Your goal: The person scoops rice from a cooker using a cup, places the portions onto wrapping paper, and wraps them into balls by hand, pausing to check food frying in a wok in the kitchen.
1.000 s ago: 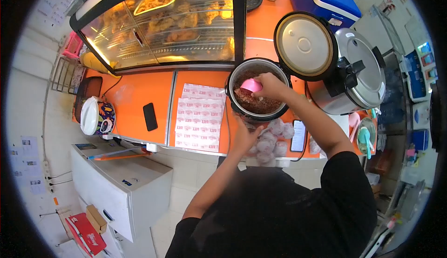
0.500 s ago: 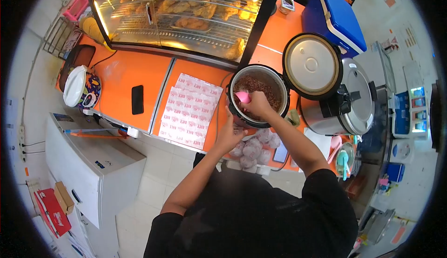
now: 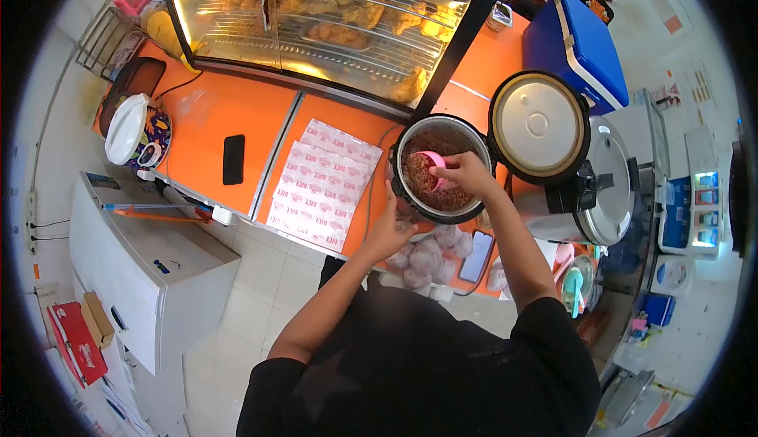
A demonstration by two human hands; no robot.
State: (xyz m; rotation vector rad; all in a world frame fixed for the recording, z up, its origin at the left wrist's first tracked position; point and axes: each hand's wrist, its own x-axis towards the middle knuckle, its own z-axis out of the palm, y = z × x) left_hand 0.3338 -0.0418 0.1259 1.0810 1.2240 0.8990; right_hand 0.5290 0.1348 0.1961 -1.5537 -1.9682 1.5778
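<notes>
An open round cooker (image 3: 454,217) stands on the orange counter with reddish-brown grains (image 3: 418,146) inside. My right hand (image 3: 464,175) reaches over its rim, fingers closed on a pink scoop (image 3: 430,157) that is tilted among the grains. Against the cooker's lower left side rests my left hand (image 3: 388,228), its fingers apart and the fingertips partly hidden by the pot. The cooker's lid (image 3: 539,127) is raised at the right. Below the pot lie several knotted plastic bags (image 3: 426,255), just right of my left hand.
Printed paper sheets (image 3: 320,192) and a black phone (image 3: 233,159) lie left of the cooker. A lit glass food cabinet (image 3: 316,82) stands behind. At the right are a lit phone (image 3: 475,256), a larger closed cooker (image 3: 612,192) and a blue cooler box (image 3: 580,50).
The camera view has shifted and turned. In my right hand the pink scoop has tipped, so its hollow now shows with grains in it. My left hand stays at the pot's side.
</notes>
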